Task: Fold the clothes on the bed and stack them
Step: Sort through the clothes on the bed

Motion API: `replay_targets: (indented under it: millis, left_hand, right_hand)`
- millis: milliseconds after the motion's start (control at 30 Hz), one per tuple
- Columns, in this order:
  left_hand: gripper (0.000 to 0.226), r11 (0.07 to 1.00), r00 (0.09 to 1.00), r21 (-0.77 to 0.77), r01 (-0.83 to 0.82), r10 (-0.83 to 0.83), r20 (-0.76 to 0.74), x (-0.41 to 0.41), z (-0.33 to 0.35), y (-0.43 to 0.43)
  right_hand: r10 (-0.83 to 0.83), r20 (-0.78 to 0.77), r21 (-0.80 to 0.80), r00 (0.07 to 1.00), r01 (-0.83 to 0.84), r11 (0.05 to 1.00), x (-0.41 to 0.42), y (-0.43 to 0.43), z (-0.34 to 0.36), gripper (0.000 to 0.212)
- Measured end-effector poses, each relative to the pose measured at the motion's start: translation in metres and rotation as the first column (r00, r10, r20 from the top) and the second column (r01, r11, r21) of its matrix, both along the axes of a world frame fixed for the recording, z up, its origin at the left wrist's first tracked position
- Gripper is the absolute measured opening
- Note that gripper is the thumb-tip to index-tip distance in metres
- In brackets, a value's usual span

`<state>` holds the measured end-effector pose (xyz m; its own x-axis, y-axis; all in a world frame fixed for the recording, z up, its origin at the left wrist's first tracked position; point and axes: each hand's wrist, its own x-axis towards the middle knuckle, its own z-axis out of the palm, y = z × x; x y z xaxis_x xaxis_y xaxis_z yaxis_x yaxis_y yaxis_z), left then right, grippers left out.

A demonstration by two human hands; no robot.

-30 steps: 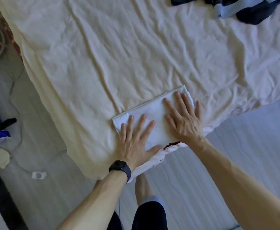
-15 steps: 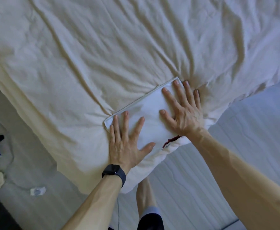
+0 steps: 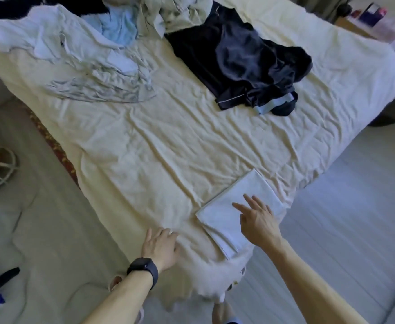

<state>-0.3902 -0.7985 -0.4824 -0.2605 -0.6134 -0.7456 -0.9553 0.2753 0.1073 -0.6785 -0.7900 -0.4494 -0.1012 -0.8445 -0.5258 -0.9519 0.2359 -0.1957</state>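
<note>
The right hand (image 3: 258, 222) is held with its fingers spread and straight over the near half of a folded white garment (image 3: 234, 202). Nothing is grasped by it, and whether the fingertips touch the cloth cannot be told. The left hand (image 3: 160, 246), on whose wrist a black watch (image 3: 142, 270) is worn, is laid slack on the cream bed sheet (image 3: 168, 148) just left of the folded garment and apart from it. Its fingers are loosely bent and nothing is held. The folded white garment is set as a neat rectangle at the near corner of the bed, with its layered edges shown at the near end, close to the sheet's edge. Farther up the bed, well apart from the fold, a dark navy garment (image 3: 245, 64) is spread loosely on the right, and a pale blue band (image 3: 274, 104) is shown at its near edge. At the far left a crumpled heap of white and grey clothes (image 3: 79, 61) is piled, with a light blue piece (image 3: 119, 26) behind it and a pale green-grey cloth (image 3: 180, 15) bunched at the top. The sheet is creased all over and is draped over the near corner toward a pale planked floor (image 3: 355, 206). A white wire-framed object (image 3: 2, 169) is seen at the left, and a bare foot (image 3: 221, 311) at the bottom edge.
</note>
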Motion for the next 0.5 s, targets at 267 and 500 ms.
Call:
replay_targets:
  millis: [267, 500]
  left_hand:
    - [0.051, 0.98, 0.973, -0.185, -0.073, 0.03, -0.227, 0.168, 0.148, -0.066]
    - [0.047, 0.857, 0.956, -0.477, -0.196, 0.059, -0.286, 0.329, 0.285, -0.133]
  right_hand:
    - [0.004, 0.118, -0.282, 0.993, 0.03, 0.959, 0.209, 0.006, 0.14, 0.041]
    - [0.161, 0.137, -0.535, 0.977, -0.064, 0.842, 0.357, -0.062, 0.254, 0.041]
